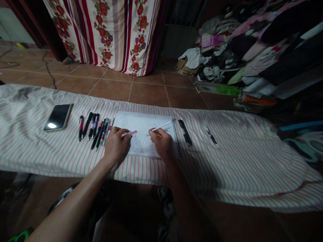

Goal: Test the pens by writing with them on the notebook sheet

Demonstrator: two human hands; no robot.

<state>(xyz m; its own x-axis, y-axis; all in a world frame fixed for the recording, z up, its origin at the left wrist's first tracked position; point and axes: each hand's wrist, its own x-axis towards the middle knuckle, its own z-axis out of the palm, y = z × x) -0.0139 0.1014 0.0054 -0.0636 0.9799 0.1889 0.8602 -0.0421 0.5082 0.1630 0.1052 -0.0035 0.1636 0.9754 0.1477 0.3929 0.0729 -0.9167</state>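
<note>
My right hand (162,141) is closed around a slim white pen (163,126), whose lower end points down at the page. Under both hands lies a spiral notebook (143,121) with faint writing, its coil on the right side. My left hand (116,141) rests on the notebook's left part, fingers curled around a short pink pen-like piece (132,132); whether it is a cap or a whole pen is unclear. Left of that hand, several pens (94,129) lie side by side, and its fingers partly cover the nearest one.
A dark-screened phone (58,117) lies far left on the striped cloth (237,161). Right of the notebook are black pens (185,132) and a lone pen (212,137). Beyond are a tiled floor (146,90), a floral curtain (113,33) and piled clothes (242,50).
</note>
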